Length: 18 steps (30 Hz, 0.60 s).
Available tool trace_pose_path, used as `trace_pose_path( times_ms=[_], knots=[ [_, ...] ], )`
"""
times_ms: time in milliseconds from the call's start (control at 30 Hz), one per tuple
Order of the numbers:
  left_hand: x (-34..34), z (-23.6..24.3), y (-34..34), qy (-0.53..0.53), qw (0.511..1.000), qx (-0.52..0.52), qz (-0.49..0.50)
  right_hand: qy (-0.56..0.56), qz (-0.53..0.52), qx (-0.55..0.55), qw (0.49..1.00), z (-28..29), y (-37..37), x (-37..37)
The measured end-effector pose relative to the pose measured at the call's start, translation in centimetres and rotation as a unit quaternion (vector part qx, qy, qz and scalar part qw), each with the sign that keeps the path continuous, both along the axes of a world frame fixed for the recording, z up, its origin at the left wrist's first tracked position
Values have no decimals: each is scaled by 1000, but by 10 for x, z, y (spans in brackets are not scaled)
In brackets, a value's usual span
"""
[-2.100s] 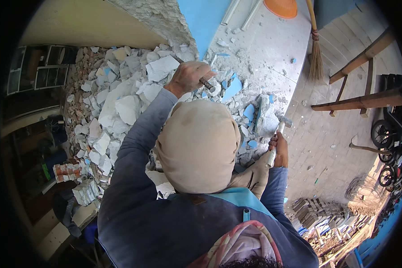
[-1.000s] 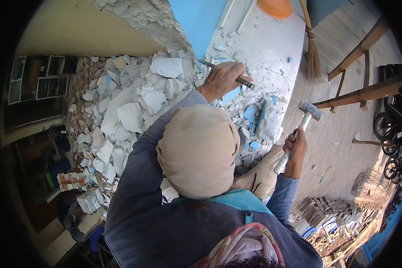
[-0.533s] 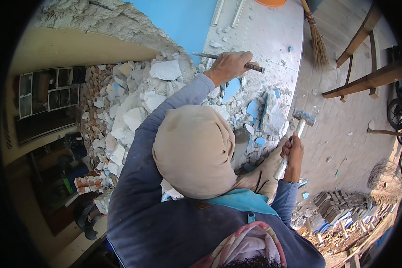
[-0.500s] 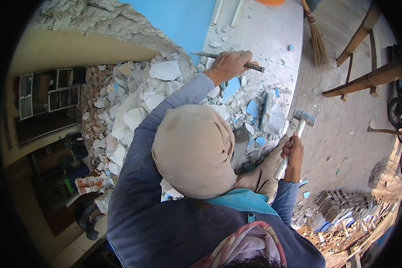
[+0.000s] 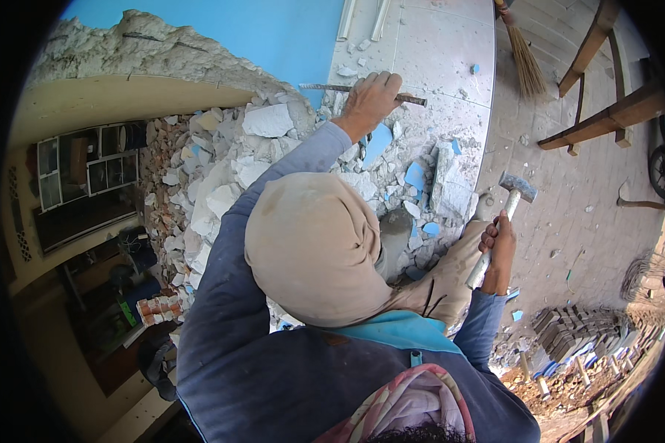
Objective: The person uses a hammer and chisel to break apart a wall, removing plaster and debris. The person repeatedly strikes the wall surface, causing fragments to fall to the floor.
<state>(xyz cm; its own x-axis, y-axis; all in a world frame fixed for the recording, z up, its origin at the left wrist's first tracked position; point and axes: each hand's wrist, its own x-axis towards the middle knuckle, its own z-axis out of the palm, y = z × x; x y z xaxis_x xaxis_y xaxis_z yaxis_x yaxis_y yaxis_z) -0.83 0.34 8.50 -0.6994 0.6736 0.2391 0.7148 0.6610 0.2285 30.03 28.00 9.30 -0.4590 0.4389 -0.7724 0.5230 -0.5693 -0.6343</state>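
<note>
My left hand (image 5: 372, 103) is closed around a dark steel chisel rod (image 5: 412, 99), which lies nearly level. Its thin end points left, beside the blue wall (image 5: 288, 44) near where the wall breaks into rough masonry (image 5: 155, 46). The thick end sticks out past my fingers on the right. In my right hand (image 5: 499, 247) is a sledge-type hammer (image 5: 518, 186) with a grey metal head and a pale handle, gripped around the middle. The hammer head is raised up and right, apart from the rod. My bent knee (image 5: 314, 244), in dusty beige trousers, hides part of the rubble.
Broken plaster and concrete rubble (image 5: 222, 170) heaps left of and beyond my knee. Blue-faced fragments (image 5: 415, 176) lie on the dusty white tiles (image 5: 451, 59). At the right are a straw broom (image 5: 526, 66), wooden legs (image 5: 606, 114) and stacked grey pavers (image 5: 569, 332).
The hammer in my right hand has swung a little to the right and away from the rod. My left hand and the rod have shifted slightly left and up in view.
</note>
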Motion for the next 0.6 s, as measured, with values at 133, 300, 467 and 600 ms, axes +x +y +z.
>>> trace_pose_path(
  times_ms=[133, 300, 467, 600],
  knots=[
    [2, -12, 9, 15, 999, -31, 41, 68, -55, -1, 996, 19, -11, -24],
    [1, -20, 14, 31, 998, -34, 52, 164, -96, -10, 982, 45, -30, -61],
    [0, -23, 15, 51, 997, -31, 56, 187, -88, -42, 978, 58, -38, -83],
    [3, -27, 18, 61, 995, -30, 71, 177, -83, -70, 978, 49, -43, -81]
  ],
)
